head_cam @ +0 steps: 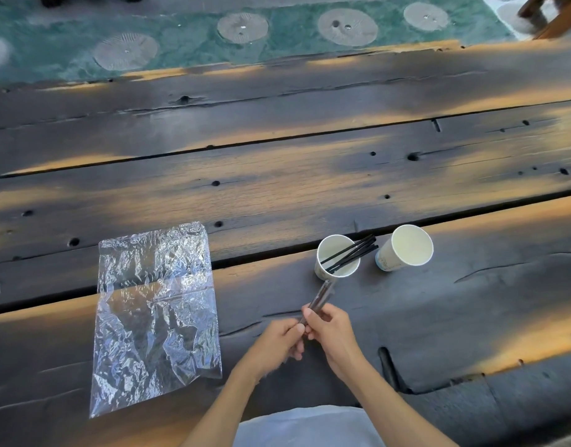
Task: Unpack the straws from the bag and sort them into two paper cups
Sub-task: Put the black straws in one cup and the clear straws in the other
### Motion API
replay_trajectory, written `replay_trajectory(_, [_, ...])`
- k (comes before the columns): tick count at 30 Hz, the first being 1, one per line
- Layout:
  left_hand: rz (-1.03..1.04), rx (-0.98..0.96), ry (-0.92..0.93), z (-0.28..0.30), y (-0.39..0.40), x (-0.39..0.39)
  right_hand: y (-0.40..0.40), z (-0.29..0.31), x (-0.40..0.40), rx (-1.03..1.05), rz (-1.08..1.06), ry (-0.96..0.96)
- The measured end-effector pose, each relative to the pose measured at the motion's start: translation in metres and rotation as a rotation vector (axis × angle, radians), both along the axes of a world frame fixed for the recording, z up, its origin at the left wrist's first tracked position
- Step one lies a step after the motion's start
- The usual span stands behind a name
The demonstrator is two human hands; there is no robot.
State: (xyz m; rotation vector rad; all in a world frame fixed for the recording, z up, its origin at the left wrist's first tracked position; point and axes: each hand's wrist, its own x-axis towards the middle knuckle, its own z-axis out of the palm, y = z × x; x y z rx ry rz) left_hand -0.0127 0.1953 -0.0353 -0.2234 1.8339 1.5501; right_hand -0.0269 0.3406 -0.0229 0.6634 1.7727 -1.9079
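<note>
Two white paper cups stand on the dark wooden table. The left cup (322, 269) holds several black straws (351, 253) that lean out to the right. The right cup (409, 250) looks empty inside. Just in front of the left cup, my left hand (277, 341) and my right hand (330, 332) both pinch a small bundle of dark straws (322, 296), its far end pointing up toward the left cup. The clear plastic bag (155, 314) lies flat and crumpled to the left, with no straws visible in it.
The table (277, 175) is made of rough dark planks with gaps and knot holes. A deep notch (387, 366) cuts the near plank right of my right arm. Beyond the far edge lies a green floor with round stones (242, 27).
</note>
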Motion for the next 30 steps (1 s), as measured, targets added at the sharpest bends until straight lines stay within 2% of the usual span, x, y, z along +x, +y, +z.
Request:
replay_trajectory(3, [-0.13, -0.064, 0.057, 0.006, 0.008, -0.006, 0.016, 0.007, 0.002, -0.037, 0.015, 0.009])
replay_trajectory(6, [-0.189, -0.065, 0.082, 0.006, 0.018, -0.011, 0.037, 0.016, 0.003, 0.011, 0.013, 0.063])
replay_trajectory(8, [-0.139, -0.239, 0.171, -0.003, 0.022, -0.013, 0.057, 0.025, 0.003, 0.064, -0.09, 0.1])
replay_trajectory(10, [-0.121, -0.55, 0.309, -0.012, 0.023, -0.016, 0.08, 0.039, 0.002, 0.104, -0.249, 0.153])
replay_trajectory(12, [-0.201, -0.769, 0.377, -0.017, 0.023, -0.018, 0.105, 0.054, -0.002, 0.128, -0.388, 0.225])
replay_trajectory(15, [-0.38, -0.928, 0.344, -0.026, 0.027, -0.024, 0.134, 0.078, -0.015, 0.147, -0.551, 0.341])
replay_trajectory(18, [-0.448, -0.975, 0.264, -0.035, 0.027, -0.028, 0.149, 0.099, -0.032, 0.197, -0.656, 0.464])
replay_trajectory(21, [-0.477, -0.977, 0.221, -0.04, 0.024, -0.032, 0.153, 0.109, -0.051, 0.268, -0.675, 0.532])
replay_trajectory(25, [-0.471, -0.978, 0.222, -0.041, 0.024, -0.033, 0.155, 0.105, -0.08, 0.282, -0.701, 0.506])
replay_trajectory(30, [-0.482, -0.985, 0.216, -0.039, 0.024, -0.032, 0.152, 0.089, -0.108, 0.424, -0.655, 0.418])
